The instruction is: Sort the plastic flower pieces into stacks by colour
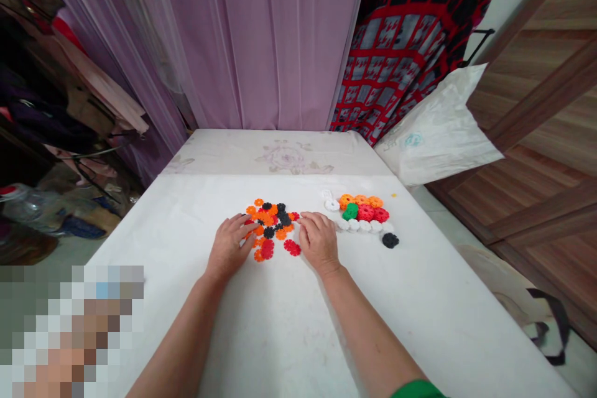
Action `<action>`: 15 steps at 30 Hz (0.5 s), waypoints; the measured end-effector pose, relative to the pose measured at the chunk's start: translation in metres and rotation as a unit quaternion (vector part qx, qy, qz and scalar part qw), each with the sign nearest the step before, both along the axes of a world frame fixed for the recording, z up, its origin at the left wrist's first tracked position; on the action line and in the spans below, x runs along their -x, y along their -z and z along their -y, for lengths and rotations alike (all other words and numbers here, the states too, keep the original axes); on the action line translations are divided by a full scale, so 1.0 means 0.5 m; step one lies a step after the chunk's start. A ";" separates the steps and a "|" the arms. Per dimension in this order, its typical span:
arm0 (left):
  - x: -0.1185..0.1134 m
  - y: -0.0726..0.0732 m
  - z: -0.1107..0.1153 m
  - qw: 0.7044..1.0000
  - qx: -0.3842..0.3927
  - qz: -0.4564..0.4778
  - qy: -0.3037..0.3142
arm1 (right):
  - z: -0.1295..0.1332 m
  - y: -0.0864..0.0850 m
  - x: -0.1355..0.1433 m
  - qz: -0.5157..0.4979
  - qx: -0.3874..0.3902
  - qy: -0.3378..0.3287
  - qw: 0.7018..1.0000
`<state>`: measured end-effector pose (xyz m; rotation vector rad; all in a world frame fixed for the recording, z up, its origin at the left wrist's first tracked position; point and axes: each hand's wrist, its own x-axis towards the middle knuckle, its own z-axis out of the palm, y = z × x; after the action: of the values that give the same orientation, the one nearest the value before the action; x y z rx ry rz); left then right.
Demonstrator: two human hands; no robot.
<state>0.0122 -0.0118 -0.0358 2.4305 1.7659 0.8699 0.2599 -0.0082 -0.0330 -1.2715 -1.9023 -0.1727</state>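
Observation:
A loose pile of orange, red and black notched discs [267, 218] lies on the white table between my two hands. My left hand [232, 241] rests at the pile's left edge, its fingers spread over the nearest discs. At the right edge is my right hand [319, 238], fingers curled down beside a red disc [292, 247]; whether its fingertips hold anything is hidden. Further right stand joined rows of discs: orange [360, 201], red [366, 212] with a green cluster [350, 211], and white [364, 226]. A black cluster [390, 240] sits at their near right end.
The white table [280, 323] has a flowered strip at its far end, before a purple curtain [261, 37]. A white plastic bag [433, 130] is beyond the right edge. Clothes and bottles [32, 205] are at the left, with a wooden door [536, 137] at the right.

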 end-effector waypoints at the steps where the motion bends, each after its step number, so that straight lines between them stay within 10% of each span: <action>1: -0.006 -0.003 0.003 1.000 -0.008 0.000 -0.004 | -0.001 0.000 0.002 0.011 0.003 -0.011 1.000; 10: -0.078 -0.013 0.019 0.997 -0.002 -0.033 0.076 | -0.043 -0.011 0.024 0.093 0.009 -0.112 0.989; 15: -0.062 -0.005 0.019 0.999 -0.019 -0.027 0.037 | -0.041 -0.002 0.010 0.020 -0.002 -0.049 0.999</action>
<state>0.0432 -0.0215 -0.0334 2.5494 1.6804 0.8464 0.2550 0.0123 -0.0318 -1.1769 -1.9922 -0.1527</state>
